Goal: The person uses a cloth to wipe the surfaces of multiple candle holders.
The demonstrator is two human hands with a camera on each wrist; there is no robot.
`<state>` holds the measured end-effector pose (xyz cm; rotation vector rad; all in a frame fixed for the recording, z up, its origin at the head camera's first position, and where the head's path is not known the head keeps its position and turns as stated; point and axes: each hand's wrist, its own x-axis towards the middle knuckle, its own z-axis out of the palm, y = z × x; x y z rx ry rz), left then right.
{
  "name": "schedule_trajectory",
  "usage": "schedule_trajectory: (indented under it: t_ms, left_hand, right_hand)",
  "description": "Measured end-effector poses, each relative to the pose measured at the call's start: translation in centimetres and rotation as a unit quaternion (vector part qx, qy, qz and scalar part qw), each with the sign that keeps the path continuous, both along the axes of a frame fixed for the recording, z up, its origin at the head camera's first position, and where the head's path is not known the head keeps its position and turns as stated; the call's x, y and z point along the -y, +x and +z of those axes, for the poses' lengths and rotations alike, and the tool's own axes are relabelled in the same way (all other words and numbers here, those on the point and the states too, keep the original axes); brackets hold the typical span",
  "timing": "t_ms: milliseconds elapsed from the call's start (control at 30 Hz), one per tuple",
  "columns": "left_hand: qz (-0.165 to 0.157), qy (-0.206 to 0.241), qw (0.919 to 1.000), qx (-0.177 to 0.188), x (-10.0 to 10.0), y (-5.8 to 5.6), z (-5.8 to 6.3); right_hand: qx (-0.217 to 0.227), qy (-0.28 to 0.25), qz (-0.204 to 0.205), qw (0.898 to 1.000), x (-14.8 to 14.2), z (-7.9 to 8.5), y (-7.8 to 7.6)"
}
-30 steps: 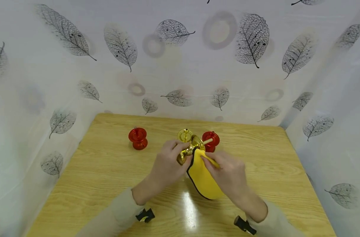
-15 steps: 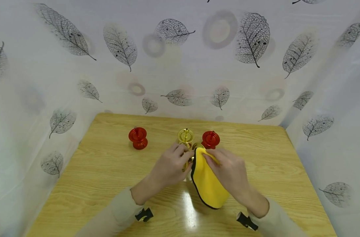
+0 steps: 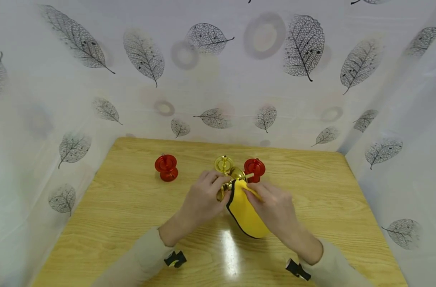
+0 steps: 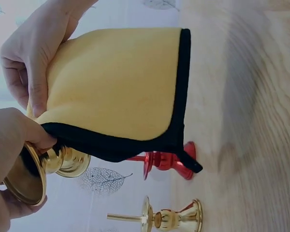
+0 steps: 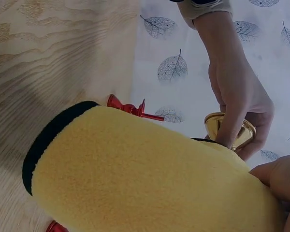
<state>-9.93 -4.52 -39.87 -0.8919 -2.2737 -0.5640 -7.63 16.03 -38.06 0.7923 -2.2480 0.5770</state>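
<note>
My left hand (image 3: pixel 203 195) grips a shiny gold candle holder (image 3: pixel 237 173) by its foot, held tilted above the table with its dish and pin pointing away to the right. A yellow cloth (image 3: pixel 248 215) with a black edge hangs from my right hand (image 3: pixel 276 207), which pinches its upper part against the holder's stem. The cloth hides much of the stem. In the left wrist view the round hollow base (image 4: pixel 29 179) sits between my left fingers. Just behind the held piece stands a second gold candle holder (image 3: pixel 223 164).
A red candle holder (image 3: pixel 255 166) stands close behind my right hand, and another red candle holder (image 3: pixel 166 167) is farther left on the wooden table (image 3: pixel 131 223). A pale leaf-patterned curtain (image 3: pixel 232 79) borders the table's back and sides.
The held candle holder dipped and its dish went behind the cloth half a second ago; now it is raised again. The cloth swung down and back up with my hands.
</note>
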Motion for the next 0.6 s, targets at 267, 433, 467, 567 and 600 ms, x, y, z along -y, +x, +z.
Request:
schedule_trajectory:
  t_ms: [267, 433, 467, 567, 600]
  left_hand:
    - [-0.031, -0.105, 0.9888, -0.101, 0.0, -0.2, -0.4]
    - [-0.042, -0.147, 0.9784, -0.139, 0.2, -0.3, -0.9]
    - [-0.045, -0.144, 0.9795, -0.133, 0.2, -0.3, -1.0]
    - [-0.051, -0.123, 0.9863, -0.098, 0.3, -0.3, -1.1]
    - [-0.050, -0.111, 0.9891, -0.082, 0.3, -0.3, -1.1]
  right_hand:
    - [-0.019, 0.022, -0.025, 0.999, -0.1, 0.1, -0.8]
    - [0.000, 0.031, -0.025, 0.999, -0.2, -0.4, -1.2]
    - [0.002, 0.031, -0.025, 0.999, -0.2, -0.5, -1.2]
    - [0.003, 0.029, -0.027, 0.999, -0.1, -0.6, -1.3]
    - [0.000, 0.028, -0.026, 0.999, -0.1, -0.6, -1.3]
